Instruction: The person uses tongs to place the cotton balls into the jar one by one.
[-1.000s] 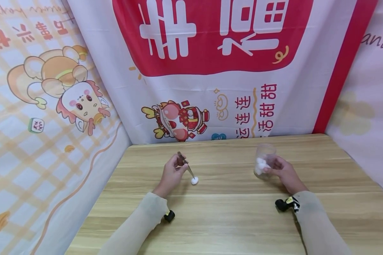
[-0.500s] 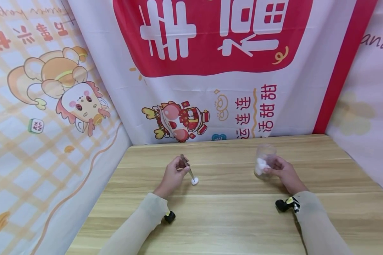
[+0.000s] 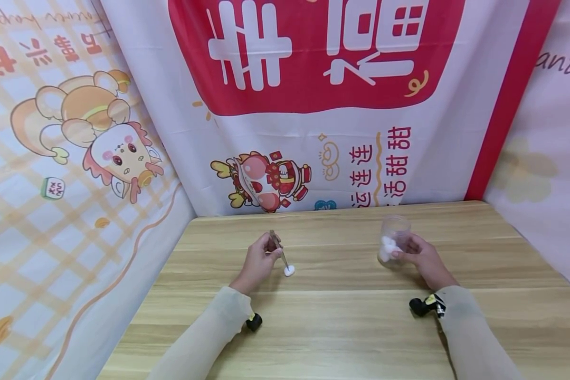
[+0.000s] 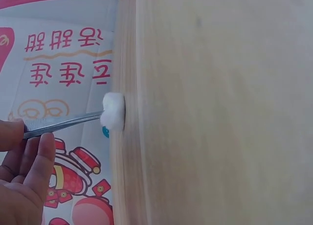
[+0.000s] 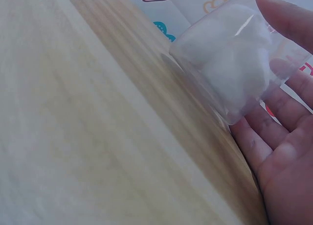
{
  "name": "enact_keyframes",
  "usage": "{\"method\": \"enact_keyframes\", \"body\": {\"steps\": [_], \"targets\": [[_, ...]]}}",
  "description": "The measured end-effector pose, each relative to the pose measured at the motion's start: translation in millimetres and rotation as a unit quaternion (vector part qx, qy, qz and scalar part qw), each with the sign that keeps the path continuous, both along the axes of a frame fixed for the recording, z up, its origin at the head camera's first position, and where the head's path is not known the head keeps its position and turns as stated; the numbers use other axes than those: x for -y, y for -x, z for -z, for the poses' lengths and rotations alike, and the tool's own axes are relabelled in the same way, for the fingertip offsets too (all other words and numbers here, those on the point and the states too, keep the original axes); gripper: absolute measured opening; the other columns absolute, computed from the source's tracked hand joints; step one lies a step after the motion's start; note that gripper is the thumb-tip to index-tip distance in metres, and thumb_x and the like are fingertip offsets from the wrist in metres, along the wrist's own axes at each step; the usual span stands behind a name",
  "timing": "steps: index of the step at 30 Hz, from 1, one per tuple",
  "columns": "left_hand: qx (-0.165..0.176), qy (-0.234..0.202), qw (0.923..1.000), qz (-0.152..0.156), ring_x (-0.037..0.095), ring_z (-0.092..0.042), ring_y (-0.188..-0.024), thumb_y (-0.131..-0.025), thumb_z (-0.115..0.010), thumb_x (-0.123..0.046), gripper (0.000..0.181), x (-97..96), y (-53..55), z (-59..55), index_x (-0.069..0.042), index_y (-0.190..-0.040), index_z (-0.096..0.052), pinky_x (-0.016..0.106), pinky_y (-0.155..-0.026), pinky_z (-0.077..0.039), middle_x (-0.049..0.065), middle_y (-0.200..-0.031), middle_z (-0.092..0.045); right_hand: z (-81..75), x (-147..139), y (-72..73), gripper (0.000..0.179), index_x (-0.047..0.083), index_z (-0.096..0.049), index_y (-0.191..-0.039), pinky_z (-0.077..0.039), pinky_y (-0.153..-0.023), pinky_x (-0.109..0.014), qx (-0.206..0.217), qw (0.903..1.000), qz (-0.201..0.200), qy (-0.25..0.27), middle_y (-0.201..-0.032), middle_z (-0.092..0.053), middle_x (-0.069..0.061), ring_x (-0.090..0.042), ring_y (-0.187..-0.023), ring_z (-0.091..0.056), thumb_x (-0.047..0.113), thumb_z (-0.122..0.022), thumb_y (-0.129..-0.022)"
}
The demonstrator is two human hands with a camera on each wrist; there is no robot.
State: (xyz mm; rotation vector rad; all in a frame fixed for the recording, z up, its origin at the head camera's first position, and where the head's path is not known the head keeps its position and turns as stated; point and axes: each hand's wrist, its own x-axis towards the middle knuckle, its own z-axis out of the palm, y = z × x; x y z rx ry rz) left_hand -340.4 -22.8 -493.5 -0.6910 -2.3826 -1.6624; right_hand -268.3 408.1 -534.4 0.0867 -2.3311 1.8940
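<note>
My left hand [image 3: 258,263] pinches metal tweezers [image 3: 277,244] between thumb and fingers, points angled down to the right. Their tips meet a white cotton ball [image 3: 289,271] on the table; in the left wrist view the cotton ball [image 4: 113,111] looks dented where the tweezers [image 4: 68,121] touch it. Whether the tips grip it, I cannot tell. On the right, my right hand [image 3: 425,258] holds a clear plastic jar [image 3: 396,224] upright, thumb on the near side. Several cotton balls [image 5: 234,54] fill the lower part of the jar, seen through its wall in the right wrist view.
A wood-grain table [image 3: 332,327] spans the space below both hands. Printed cloth hangs behind it [image 3: 437,158] and along the left side [image 3: 138,253]. Small black wrist cameras [image 3: 253,322] sit on both sleeves.
The tweezers have turned a little steeper, their upper end shifting right and down as my left hand edged right. The right hand, jar and cotton ball stay nearly where they were.
</note>
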Motion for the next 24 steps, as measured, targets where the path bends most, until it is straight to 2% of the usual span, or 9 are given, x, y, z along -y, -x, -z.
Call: {"method": "enact_keyframes", "body": {"steps": [11,16,19,23,24], "targets": [[0.007,-0.011,0.9999,-0.001,0.022,-0.062,-0.083,-0.089,-0.066,0.004,0.019,1.4,-1.2,-3.8,-0.009,-0.101,-0.059,0.031,-0.073,-0.058,0.008,-0.089,-0.062,0.5,-1,0.5,0.061,0.009,-0.049,-0.136,-0.042,-0.091,-0.014,0.0,1.0,-0.001,0.003,-0.137,-0.051,-0.014,-0.015,-0.12,-0.05,0.03,-0.076,-0.086],[0.006,-0.03,0.9995,0.001,0.025,-0.063,-0.087,-0.089,-0.066,0.003,0.018,3.4,1.9,-11.7,-0.007,-0.102,-0.059,0.031,-0.075,-0.058,0.012,-0.093,-0.063,1.2,0,0.3,0.061,0.008,-0.049,-0.135,-0.042,-0.092,-0.013,-0.003,1.0,-0.003,0.005,-0.138,-0.051,-0.015,-0.015,-0.122,-0.05,0.029,-0.076,-0.086],[0.009,-0.033,0.9994,0.001,0.027,-0.064,-0.089,-0.09,-0.066,0.003,0.017,4.1,0.4,-21.4,-0.005,-0.103,-0.059,0.032,-0.077,-0.058,0.015,-0.095,-0.063,1.4,0,0.7,0.063,0.009,-0.049,-0.136,-0.042,-0.093,-0.014,0.004,1.0,-0.002,0.0,-0.138,-0.051,-0.014,-0.018,-0.124,-0.048,0.032,-0.077,-0.085],[0.006,-0.026,0.9996,-0.005,0.025,-0.064,-0.089,-0.091,-0.065,0.002,0.016,4.4,1.1,-26.3,-0.006,-0.103,-0.06,0.032,-0.076,-0.058,0.012,-0.094,-0.063,0.0,-1,1.2,0.068,0.011,-0.047,-0.138,-0.038,-0.106,-0.031,0.023,0.9997,0.001,-0.001,-0.141,-0.048,-0.013,-0.026,-0.13,-0.044,0.036,-0.077,-0.083],[0.001,-0.027,0.9996,-0.005,0.024,-0.064,-0.087,-0.09,-0.066,0.001,0.016,5.0,4.4,-23.7,-0.008,-0.102,-0.06,0.031,-0.075,-0.058,0.009,-0.092,-0.063,-0.4,-1,1.3,0.069,0.011,-0.046,-0.139,-0.036,-0.108,-0.037,0.027,0.9996,0.001,-0.002,-0.142,-0.048,-0.013,-0.028,-0.131,-0.043,0.037,-0.077,-0.083]]}}
